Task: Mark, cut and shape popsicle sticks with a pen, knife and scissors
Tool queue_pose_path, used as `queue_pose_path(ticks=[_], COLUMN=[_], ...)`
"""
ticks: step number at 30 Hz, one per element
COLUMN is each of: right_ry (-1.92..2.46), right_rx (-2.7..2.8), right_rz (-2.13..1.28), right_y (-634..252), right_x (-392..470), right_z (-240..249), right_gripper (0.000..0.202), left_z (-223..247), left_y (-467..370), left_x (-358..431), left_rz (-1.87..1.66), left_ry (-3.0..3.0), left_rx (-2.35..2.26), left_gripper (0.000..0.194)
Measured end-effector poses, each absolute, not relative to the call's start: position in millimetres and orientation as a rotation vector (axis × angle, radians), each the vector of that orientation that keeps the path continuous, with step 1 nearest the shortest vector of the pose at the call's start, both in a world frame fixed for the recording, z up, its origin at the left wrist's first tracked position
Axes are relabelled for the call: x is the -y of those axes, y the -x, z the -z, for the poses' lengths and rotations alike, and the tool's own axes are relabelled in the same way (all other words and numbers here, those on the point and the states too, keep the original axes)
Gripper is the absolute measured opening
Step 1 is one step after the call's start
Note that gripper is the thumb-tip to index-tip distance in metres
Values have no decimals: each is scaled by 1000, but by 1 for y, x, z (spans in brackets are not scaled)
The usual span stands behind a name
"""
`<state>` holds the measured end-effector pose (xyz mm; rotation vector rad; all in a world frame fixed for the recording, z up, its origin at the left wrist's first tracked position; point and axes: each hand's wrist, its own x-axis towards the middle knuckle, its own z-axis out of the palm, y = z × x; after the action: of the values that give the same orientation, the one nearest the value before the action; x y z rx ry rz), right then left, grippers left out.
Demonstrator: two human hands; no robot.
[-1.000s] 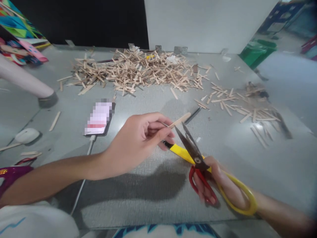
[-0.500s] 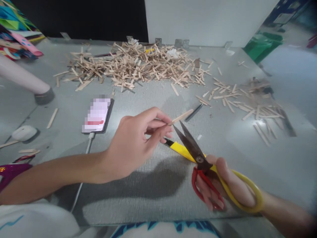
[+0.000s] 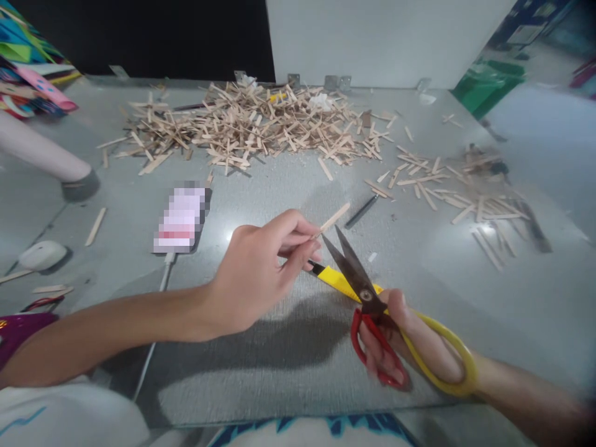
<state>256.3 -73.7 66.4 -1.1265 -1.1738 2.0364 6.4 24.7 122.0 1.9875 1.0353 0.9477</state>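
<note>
Wood scraps (image 3: 279, 129) pile at upper middle; a phone (image 3: 179, 218) lies left of centre. Mid-frame, the left hand (image 3: 251, 273) pinches a stick (image 3: 335, 218); lower right, the right hand (image 3: 429, 347) grips parted scissors (image 3: 364, 293).

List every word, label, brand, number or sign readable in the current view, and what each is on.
No text can be read.
Phone screen: pixelated, unreadable.
Yellow tool: small dark marks, too blurred to read.
Pale sheet at the upper right: too small and blurred to tell whether it bears writing.
Scissors: no lettering can be made out.
</note>
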Motion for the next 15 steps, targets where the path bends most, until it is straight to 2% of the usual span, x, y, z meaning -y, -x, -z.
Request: queue_pose_path(ticks=[5,11,15], right_ry=[1225,1052,1123], right_rx=[1314,1215,1190], right_rz=[-1970,-2121,-2103], right_y=[-267,-263,-267], right_x=[65,71,75], right_z=[-78,-59,-50], right_gripper=[86,100,101], left_z=[-125,-118,-122], left_y=[-5,-6,-5], left_x=[-26,-25,-23], left_rz=[-935,-954,-965], left_ry=[-2039,-1983,-1932], left_rx=[-1039,-973,-932], left_gripper=[7,6,7])
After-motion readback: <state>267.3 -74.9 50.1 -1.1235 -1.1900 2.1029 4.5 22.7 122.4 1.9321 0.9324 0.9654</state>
